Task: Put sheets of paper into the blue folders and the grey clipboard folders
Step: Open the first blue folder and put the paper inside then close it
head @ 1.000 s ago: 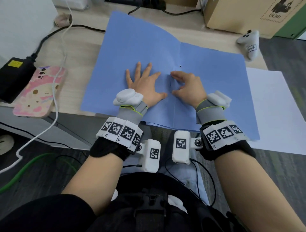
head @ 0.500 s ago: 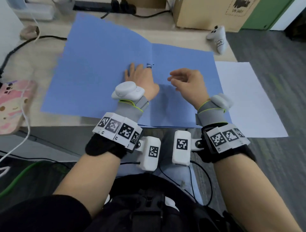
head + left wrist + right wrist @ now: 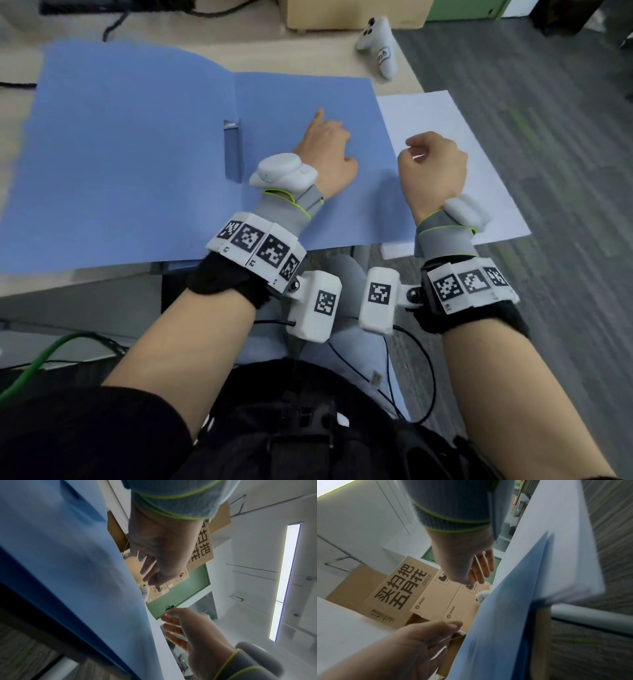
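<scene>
Blue folder [image 3: 137,154] lies open and flat on the desk [image 3: 274,58], filling the left and centre of the head view. Its centre fold runs top to bottom through the middle of the frame, with a small raised tab [image 3: 233,150] standing on the fold. Near edge of the folder overhangs the desk's front edge at lower centre. In the right wrist view the folder's right edge shows as two thin blue layers, slightly apart.

Sheets of white paper [image 3: 462,164] lie just right of the folder; their left edge tucks under the folder's right edge. Their near and right edges reach out past the desk over grey carpet.

Left hand [image 3: 325,154]: on the folder's right leaf, index finger extended toward the upper part of the frame, other fingers loosely bent, grasping nothing.

Right hand [image 3: 433,168]: over the white paper near its left edge, fingers curled inward and loosely clenched. Cannot tell whether the fingertips touch the paper; nothing seen in the grip.

White controller [image 3: 378,44] stands at the upper right of the desk, well apart from both hands. Cardboard box [image 3: 342,13] along the top edge. Bare desk shows between the folder's far edge and the box.
</scene>
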`<action>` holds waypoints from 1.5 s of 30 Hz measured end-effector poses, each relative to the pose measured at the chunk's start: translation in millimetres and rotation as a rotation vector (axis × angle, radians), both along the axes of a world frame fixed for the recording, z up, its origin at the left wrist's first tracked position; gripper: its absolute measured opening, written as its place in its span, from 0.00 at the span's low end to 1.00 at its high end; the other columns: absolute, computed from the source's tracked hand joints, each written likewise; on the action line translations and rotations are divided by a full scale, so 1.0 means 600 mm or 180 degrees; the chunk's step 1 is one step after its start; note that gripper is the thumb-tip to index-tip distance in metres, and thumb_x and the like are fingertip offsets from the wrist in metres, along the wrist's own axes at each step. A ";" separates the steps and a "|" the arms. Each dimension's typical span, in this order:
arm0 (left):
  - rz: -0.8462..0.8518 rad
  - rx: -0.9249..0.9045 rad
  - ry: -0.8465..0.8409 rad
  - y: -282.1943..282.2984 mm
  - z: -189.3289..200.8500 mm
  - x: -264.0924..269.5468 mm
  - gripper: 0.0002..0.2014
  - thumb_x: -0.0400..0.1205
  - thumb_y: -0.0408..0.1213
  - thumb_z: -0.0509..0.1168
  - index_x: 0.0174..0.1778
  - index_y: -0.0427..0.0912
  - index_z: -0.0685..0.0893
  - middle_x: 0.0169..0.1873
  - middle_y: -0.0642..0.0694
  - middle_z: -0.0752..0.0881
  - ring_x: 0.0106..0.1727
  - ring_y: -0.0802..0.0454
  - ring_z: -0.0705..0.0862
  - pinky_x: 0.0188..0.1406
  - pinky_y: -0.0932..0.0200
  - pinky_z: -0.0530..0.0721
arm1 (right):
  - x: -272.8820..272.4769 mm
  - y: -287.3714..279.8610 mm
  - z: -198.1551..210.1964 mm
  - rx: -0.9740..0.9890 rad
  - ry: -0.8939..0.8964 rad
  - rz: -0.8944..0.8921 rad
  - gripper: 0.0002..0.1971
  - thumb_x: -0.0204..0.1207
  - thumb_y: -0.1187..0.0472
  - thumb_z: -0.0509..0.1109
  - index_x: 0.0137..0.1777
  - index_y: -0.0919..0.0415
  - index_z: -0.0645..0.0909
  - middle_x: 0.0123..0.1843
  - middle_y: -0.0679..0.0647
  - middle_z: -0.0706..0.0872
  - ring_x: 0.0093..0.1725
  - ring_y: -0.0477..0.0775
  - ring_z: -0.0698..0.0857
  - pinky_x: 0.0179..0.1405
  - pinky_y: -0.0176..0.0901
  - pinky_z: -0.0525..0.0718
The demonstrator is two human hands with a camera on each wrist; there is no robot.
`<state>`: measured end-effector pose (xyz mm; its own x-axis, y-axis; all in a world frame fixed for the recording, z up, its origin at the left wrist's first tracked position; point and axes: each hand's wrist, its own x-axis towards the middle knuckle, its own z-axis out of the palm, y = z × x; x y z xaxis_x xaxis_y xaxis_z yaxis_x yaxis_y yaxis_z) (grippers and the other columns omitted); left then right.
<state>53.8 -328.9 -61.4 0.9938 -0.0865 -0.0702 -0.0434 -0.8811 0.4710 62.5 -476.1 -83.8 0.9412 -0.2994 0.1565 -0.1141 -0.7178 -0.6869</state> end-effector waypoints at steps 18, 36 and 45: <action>-0.0579 -0.0475 0.0638 -0.150 -0.047 0.043 0.07 0.75 0.35 0.60 0.43 0.54 0.75 0.42 0.47 0.77 0.43 0.45 0.73 0.46 0.56 0.73 | 0.018 -0.152 -0.043 -0.0733 0.1227 -0.0678 0.44 0.65 0.35 0.72 0.71 0.68 0.68 0.74 0.62 0.72 0.75 0.64 0.67 0.73 0.66 0.64; -0.0133 -0.1748 0.0746 -0.135 -0.074 0.058 0.14 0.81 0.44 0.66 0.52 0.37 0.89 0.54 0.47 0.89 0.58 0.53 0.83 0.57 0.66 0.74 | 0.006 -0.104 0.004 -0.0243 0.0320 -0.0249 0.11 0.72 0.59 0.67 0.53 0.56 0.83 0.56 0.54 0.88 0.59 0.60 0.84 0.53 0.45 0.78; -0.0078 -0.2658 0.1016 -0.129 -0.079 0.065 0.20 0.75 0.54 0.68 0.48 0.39 0.89 0.53 0.40 0.90 0.52 0.52 0.87 0.65 0.59 0.81 | -0.012 -0.111 0.012 0.0110 0.0551 0.0453 0.25 0.71 0.52 0.71 0.69 0.56 0.79 0.64 0.57 0.86 0.66 0.60 0.82 0.65 0.53 0.79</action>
<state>92.7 -406.6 -108.7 0.9349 -0.2541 -0.2477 0.1852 -0.2460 0.9514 55.3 -542.7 -76.4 0.9863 -0.1641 -0.0191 -0.1317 -0.7115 -0.6903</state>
